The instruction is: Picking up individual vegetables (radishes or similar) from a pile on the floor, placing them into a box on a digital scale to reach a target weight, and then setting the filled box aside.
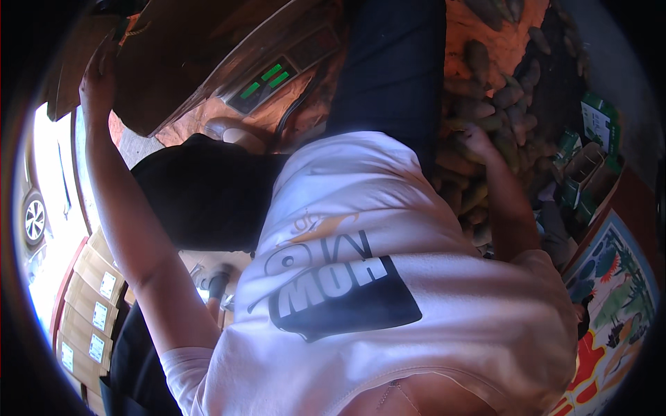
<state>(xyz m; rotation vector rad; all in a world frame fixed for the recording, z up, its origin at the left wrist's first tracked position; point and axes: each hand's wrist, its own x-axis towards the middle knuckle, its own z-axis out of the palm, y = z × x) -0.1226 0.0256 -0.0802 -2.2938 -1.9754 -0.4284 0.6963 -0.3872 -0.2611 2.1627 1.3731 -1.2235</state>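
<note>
My left hand [98,78] reaches to the upper left, against the side of a large brown cardboard box [163,83]. Its fingers look stretched along the cardboard; the shadow there hides their tips. On the right, my right hand [477,141] is down at a heap of long, brownish tubers [479,109]. Its fingers are bent around one yellowish tuber [490,123] at the heap's near side, partly hidden by the hand. Beside the box stands a scale with a lit green display [265,82].
Orange-red sheeting [517,38] lies under the heap. At the right are green and white cartons [598,125] and a colourful printed panel [614,291]. Stacked cardboard boxes [90,305] stand at the lower left, and a car wheel [35,218] shows beyond. Another person's foot [218,283] appears behind my left arm.
</note>
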